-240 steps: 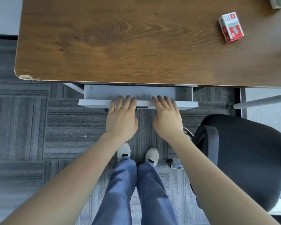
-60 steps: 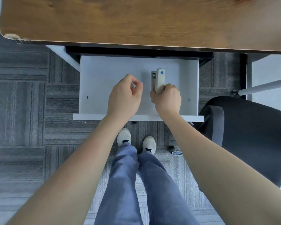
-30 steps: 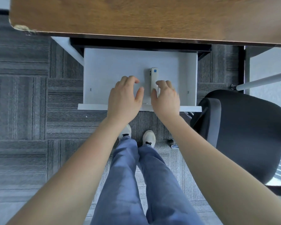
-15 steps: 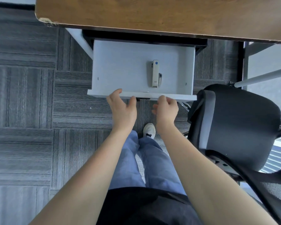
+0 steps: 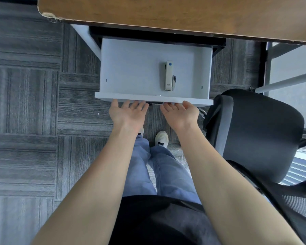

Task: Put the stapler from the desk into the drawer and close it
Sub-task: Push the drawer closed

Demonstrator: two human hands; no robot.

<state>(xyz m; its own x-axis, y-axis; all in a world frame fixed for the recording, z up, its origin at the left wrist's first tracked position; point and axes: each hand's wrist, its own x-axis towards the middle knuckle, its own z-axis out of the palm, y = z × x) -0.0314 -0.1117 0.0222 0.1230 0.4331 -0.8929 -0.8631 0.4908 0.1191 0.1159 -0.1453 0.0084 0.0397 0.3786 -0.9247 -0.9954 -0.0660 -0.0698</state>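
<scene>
The beige stapler [image 5: 168, 75] with a blue dot lies flat inside the white drawer [image 5: 131, 68], right of its middle, lengthwise toward the desk. The drawer stands pulled out from under the wooden desk [image 5: 166, 13]. My left hand [image 5: 128, 114] and my right hand [image 5: 179, 114] are side by side with fingertips against the drawer's front panel, fingers spread and holding nothing. A dark lock or handle part shows between the two hands under the front edge.
A black office chair [image 5: 254, 135] stands close on the right, touching near the drawer's right corner. A white desk leg [image 5: 286, 82] slants at far right. Grey carpet tiles [image 5: 34, 103] cover the floor; my legs and shoes are below the drawer.
My right hand let go of the stapler, which now lies in the drawer. Both hands drew back out of the drawer to its front panel and flattened against it.
</scene>
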